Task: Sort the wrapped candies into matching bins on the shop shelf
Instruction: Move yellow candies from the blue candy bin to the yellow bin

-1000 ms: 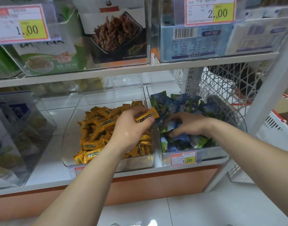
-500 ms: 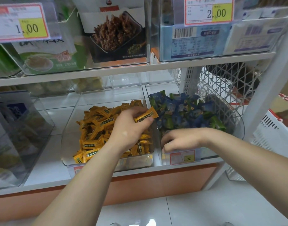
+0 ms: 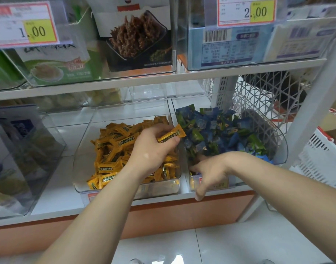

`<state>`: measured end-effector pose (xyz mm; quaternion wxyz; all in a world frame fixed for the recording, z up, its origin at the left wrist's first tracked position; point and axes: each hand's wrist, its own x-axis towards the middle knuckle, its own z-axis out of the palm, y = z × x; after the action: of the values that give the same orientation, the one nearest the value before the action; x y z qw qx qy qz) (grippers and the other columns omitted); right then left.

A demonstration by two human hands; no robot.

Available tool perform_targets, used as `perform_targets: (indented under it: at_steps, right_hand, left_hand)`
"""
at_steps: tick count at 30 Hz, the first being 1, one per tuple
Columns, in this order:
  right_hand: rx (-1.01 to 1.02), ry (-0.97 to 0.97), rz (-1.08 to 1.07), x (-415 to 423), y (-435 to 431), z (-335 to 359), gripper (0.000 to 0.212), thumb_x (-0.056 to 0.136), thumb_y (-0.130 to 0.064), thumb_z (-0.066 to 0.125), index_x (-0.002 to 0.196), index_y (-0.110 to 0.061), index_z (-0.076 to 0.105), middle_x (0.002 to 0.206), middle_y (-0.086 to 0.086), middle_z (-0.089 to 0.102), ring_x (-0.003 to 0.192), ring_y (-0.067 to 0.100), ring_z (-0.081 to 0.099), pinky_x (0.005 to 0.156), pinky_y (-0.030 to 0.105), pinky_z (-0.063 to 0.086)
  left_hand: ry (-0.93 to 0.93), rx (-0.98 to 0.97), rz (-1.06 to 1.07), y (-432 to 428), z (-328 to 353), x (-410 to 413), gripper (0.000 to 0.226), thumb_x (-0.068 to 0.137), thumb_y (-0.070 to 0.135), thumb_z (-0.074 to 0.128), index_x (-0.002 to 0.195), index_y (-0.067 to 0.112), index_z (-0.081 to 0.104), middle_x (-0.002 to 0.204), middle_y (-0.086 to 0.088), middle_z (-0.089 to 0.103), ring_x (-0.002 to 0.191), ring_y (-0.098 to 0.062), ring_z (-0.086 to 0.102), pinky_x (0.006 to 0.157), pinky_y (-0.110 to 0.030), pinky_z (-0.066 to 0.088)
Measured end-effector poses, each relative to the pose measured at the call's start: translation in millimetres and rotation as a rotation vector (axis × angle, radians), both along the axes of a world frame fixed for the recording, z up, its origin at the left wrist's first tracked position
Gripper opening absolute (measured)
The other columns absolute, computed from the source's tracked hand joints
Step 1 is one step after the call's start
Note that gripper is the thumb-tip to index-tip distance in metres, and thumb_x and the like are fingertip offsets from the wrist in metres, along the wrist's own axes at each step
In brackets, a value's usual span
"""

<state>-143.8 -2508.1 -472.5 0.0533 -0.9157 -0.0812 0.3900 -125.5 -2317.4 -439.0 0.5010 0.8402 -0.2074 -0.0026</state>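
Observation:
Two clear bins stand side by side on the lower shelf. The left bin (image 3: 83, 168) holds a heap of yellow wrapped candies (image 3: 113, 149). The right bin (image 3: 281, 149) is piled with blue and green wrapped candies (image 3: 216, 134). My left hand (image 3: 153, 151) hovers over the left bin and pinches one yellow candy (image 3: 172, 133) between thumb and fingers. My right hand (image 3: 209, 172) reaches down into the front of the right bin, fingers among the candies by the front wall; what they hold is hidden.
An upper shelf board (image 3: 163, 80) runs just above the bins, carrying boxed snacks and price tags. More clear bins (image 3: 20, 149) stand at the left. A white lattice panel (image 3: 262, 96) and a white basket (image 3: 323, 159) are at the right. Tiled floor lies below.
My right hand has drawn back from the middle of the blue candy pile to the bin's front edge and lowered there. My left hand has kept its yellow candy nearly still.

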Motion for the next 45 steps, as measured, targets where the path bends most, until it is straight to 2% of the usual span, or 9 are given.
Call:
perform_targets:
  at_steps: [9,14,19,22,28,32,35,40,45]
  right_hand:
    - [0.112,-0.07,-0.042,-5,-1,-4,0.102,0.075,-0.058,0.075,0.155,-0.012,0.031,0.158,0.002,0.036,0.142,0.022,0.039,0.113,0.031,0.037]
    - [0.226,-0.194,0.005,-16,-4,1,0.062,0.076,-0.053,0.079,0.122,-0.016,0.062,0.097,-0.011,0.063,0.081,0.012,0.058,0.065,0.026,0.047]
    - [0.553,-0.202,-0.12,-28,-28,23,0.021,0.091,-0.034,0.069,0.112,-0.037,0.066,0.102,-0.006,0.072,0.081,0.009,0.064,0.079,0.026,0.051]
    - [0.616,-0.249,-0.164,-32,-37,33,0.023,0.099,-0.024,0.06,0.121,-0.028,0.065,0.108,-0.007,0.072,0.097,0.01,0.067,0.091,0.026,0.052]
    - [1.133,-0.573,-0.504,-32,-28,48,0.017,0.091,-0.012,0.072,0.106,-0.017,0.065,0.085,-0.002,0.075,0.079,0.01,0.071,0.069,0.02,0.051]
    - [1.377,-0.678,-0.67,-29,-3,47,0.018,0.086,-0.009,0.076,0.104,-0.013,0.072,0.092,0.006,0.076,0.089,0.023,0.074,0.077,0.029,0.059]
    - [1.536,-0.571,-0.786,-27,4,51,0.036,0.083,-0.009,0.076,0.117,-0.005,0.065,0.099,0.011,0.077,0.092,0.027,0.075,0.076,0.027,0.059]
    - [1.117,-0.823,-0.694,-17,-21,57,0.014,0.094,-0.019,0.068,0.106,-0.027,0.068,0.103,0.001,0.075,0.09,0.018,0.073,0.077,0.025,0.058]
    - [0.509,-0.741,-0.268,-7,-35,34,0.015,0.094,-0.04,0.062,0.108,-0.04,0.068,0.117,-0.017,0.066,0.111,0.007,0.061,0.092,0.029,0.049]
  left_hand:
    - [0.011,-0.013,0.002,-2,1,0,0.022,0.09,0.031,0.07,0.105,0.04,0.058,0.1,0.007,0.071,0.094,-0.016,0.069,0.087,-0.046,0.056]
    - [-0.001,-0.02,-0.008,-3,0,0,0.021,0.09,0.032,0.07,0.102,0.044,0.057,0.098,0.009,0.071,0.091,-0.015,0.069,0.083,-0.042,0.057]
    - [0.006,-0.036,0.001,2,0,2,0.021,0.087,0.032,0.072,0.104,0.04,0.061,0.1,0.01,0.072,0.093,-0.01,0.068,0.081,-0.033,0.055]
    - [0.032,-0.071,0.032,1,1,2,0.023,0.086,0.036,0.074,0.105,0.035,0.061,0.099,0.007,0.073,0.091,-0.009,0.069,0.079,-0.033,0.055]
    - [0.106,-0.221,0.031,-12,10,-13,0.027,0.089,0.034,0.071,0.111,0.02,0.064,0.107,0.001,0.073,0.1,-0.015,0.069,0.091,-0.046,0.056]
    - [0.254,-0.446,-0.107,-18,14,-23,0.024,0.092,0.019,0.069,0.111,0.012,0.057,0.1,-0.007,0.075,0.09,-0.025,0.073,0.075,-0.041,0.062]
    - [0.122,-0.423,-0.025,-9,17,-17,0.022,0.088,0.021,0.073,0.103,0.021,0.057,0.088,-0.006,0.074,0.075,-0.019,0.073,0.06,-0.028,0.056]
    - [-0.085,0.086,0.273,35,11,15,0.024,0.088,0.036,0.073,0.105,0.035,0.056,0.088,0.007,0.071,0.078,-0.01,0.067,0.057,-0.015,0.043]
    - [-0.322,0.411,0.342,34,11,14,0.052,0.083,0.05,0.07,0.128,0.028,0.059,0.11,0.0,0.069,0.1,-0.023,0.063,0.079,-0.034,0.054]
